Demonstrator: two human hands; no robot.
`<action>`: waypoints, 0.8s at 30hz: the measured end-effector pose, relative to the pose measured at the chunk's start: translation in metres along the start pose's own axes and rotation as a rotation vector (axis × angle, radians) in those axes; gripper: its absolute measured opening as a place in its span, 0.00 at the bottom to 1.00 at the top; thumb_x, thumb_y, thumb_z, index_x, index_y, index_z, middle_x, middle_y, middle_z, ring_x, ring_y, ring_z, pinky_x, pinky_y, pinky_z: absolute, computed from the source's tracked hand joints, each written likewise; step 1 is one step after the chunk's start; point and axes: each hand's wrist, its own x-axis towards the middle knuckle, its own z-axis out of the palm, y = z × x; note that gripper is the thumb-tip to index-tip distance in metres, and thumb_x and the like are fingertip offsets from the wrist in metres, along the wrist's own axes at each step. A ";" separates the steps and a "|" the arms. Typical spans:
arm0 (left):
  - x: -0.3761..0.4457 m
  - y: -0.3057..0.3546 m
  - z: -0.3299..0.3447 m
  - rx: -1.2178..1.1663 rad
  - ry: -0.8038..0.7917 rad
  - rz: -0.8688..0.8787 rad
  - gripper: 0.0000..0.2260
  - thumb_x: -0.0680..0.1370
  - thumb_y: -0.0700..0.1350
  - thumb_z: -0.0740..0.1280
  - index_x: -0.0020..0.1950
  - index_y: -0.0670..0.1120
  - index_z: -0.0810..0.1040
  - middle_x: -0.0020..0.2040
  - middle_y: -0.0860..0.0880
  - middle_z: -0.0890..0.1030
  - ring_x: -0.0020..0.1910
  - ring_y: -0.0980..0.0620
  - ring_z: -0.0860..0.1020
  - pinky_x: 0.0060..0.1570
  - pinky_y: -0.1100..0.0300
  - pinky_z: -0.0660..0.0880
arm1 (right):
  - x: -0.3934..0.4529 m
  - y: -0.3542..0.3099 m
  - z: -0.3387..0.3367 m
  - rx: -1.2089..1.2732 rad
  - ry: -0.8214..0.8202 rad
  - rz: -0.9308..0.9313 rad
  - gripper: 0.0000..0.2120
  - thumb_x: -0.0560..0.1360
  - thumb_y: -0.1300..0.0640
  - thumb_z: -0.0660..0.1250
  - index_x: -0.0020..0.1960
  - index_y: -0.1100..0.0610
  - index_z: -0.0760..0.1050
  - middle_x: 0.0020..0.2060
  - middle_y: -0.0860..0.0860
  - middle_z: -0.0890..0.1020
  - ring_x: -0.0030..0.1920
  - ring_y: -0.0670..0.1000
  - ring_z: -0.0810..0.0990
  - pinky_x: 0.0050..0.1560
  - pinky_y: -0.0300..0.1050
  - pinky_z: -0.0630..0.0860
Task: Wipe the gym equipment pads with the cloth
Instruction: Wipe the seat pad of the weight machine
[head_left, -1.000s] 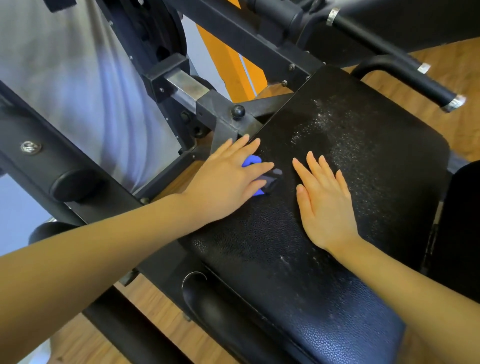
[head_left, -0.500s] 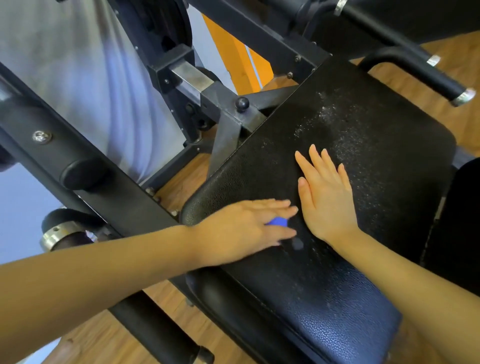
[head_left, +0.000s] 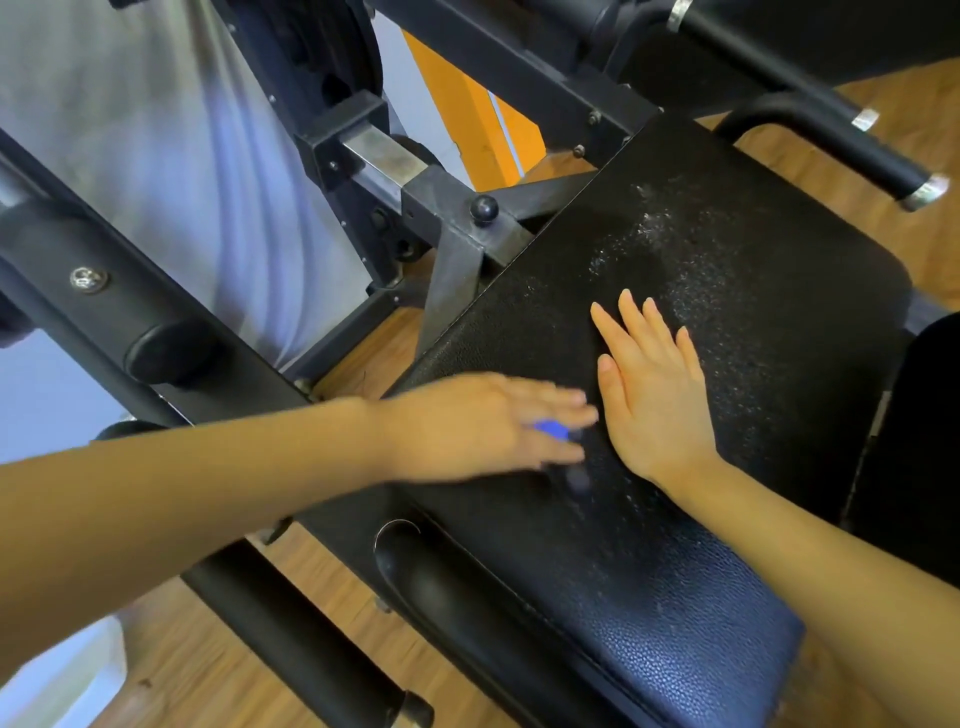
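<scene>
Black textured pad (head_left: 649, 587), white specks far end, both hands flat on it, blue cloth (head_left: 551, 429) under L.

Your view is evenly and softly lit, with glare whitening the textured pad (head_left: 727, 270) near its far end. Your left hand (head_left: 483, 426) is smeared by motion blur; your right hand (head_left: 654, 395) stays sharp. Straight bars bend toward the edges.
</scene>
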 end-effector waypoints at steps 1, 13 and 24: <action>0.003 -0.015 -0.007 0.050 0.016 -0.079 0.14 0.77 0.45 0.63 0.60 0.43 0.82 0.65 0.41 0.77 0.65 0.41 0.75 0.64 0.47 0.72 | 0.001 0.000 0.000 0.004 -0.001 0.001 0.24 0.81 0.50 0.46 0.77 0.48 0.56 0.77 0.50 0.54 0.77 0.51 0.48 0.74 0.51 0.42; 0.028 -0.005 0.002 -0.047 -0.082 0.057 0.13 0.77 0.43 0.67 0.61 0.44 0.82 0.67 0.42 0.76 0.68 0.41 0.72 0.64 0.43 0.72 | -0.025 0.038 -0.020 -0.031 -0.054 0.003 0.22 0.83 0.54 0.52 0.77 0.49 0.57 0.78 0.52 0.51 0.78 0.53 0.46 0.76 0.56 0.45; 0.044 0.036 0.024 -0.279 -0.196 0.391 0.13 0.78 0.45 0.65 0.60 0.43 0.82 0.67 0.44 0.76 0.70 0.43 0.70 0.67 0.48 0.70 | -0.020 0.055 -0.027 -0.077 -0.029 0.036 0.22 0.83 0.54 0.52 0.76 0.49 0.59 0.77 0.53 0.55 0.77 0.55 0.49 0.75 0.57 0.47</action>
